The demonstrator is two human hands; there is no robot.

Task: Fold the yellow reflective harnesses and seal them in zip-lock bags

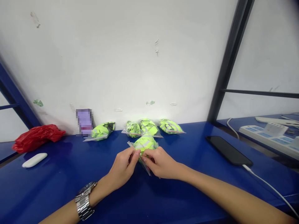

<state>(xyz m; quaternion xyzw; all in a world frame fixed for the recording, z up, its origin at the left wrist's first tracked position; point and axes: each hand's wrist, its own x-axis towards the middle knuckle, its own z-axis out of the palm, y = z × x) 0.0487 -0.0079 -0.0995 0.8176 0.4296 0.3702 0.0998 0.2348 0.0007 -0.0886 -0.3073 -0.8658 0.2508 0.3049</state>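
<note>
A clear zip bag (146,142) packed with folded neon-yellow fabric with grey reflective strips lies in front of me, its zip edge slanting toward me. My left hand (125,165) pinches that edge between thumb and fingers. Close beside it, my right hand (161,163) grips the same edge, its fingers closed. The fingertips of both hands nearly touch, and they cover part of the bag's opening. Behind it, along the wall, lie similar filled bags: one at the left (101,131), one in the middle (132,128), another beside it (149,127) and one at the right (170,126).
On the blue table (187,199), a red plastic bag (38,137) and a white oblong case (35,160) lie left. A blurred purple item (84,121) leans on the wall. At right are a black phone (229,150) with a white cable (268,182) and a power strip (271,138).
</note>
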